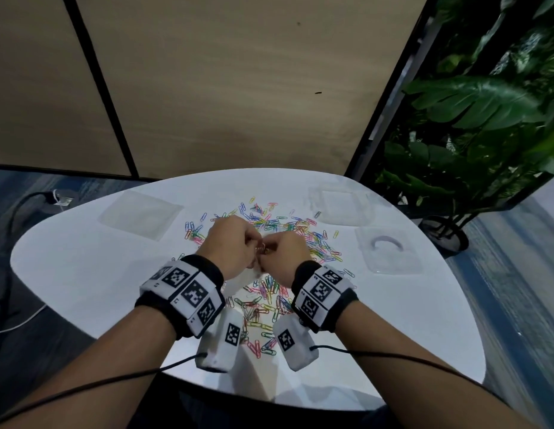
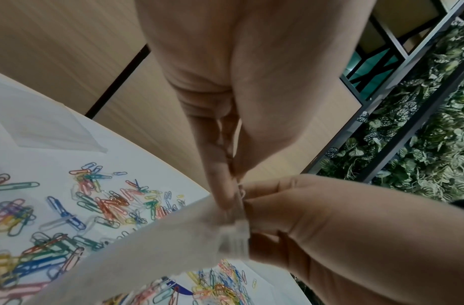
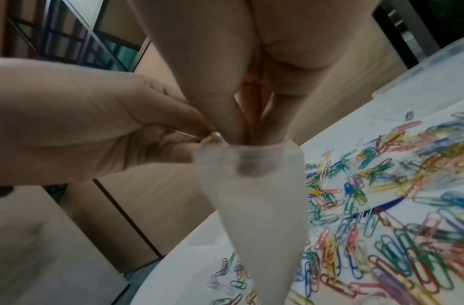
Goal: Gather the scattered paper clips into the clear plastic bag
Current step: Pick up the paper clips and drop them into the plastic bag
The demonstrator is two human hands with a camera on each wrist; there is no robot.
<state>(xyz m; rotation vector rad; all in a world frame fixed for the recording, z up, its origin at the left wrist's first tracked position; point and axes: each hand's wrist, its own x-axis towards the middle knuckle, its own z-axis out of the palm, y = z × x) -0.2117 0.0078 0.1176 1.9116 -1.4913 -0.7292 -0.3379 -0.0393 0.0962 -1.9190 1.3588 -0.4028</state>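
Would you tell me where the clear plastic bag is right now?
The clear plastic bag hangs above the table's middle, its mouth pinched between the left hand and right hand, over the scattered paper clips.

Left hand [image 1: 234, 243] and right hand [image 1: 286, 252] raised together, fingertips meeting, each in a curled pinching grip, forearms converging

Both hands [image 1: 260, 249] meeting mid-frame above scattered paper clips [image 1: 288, 230] on white table [image 1: 84, 267]; plant [image 1: 486, 119] upper right.
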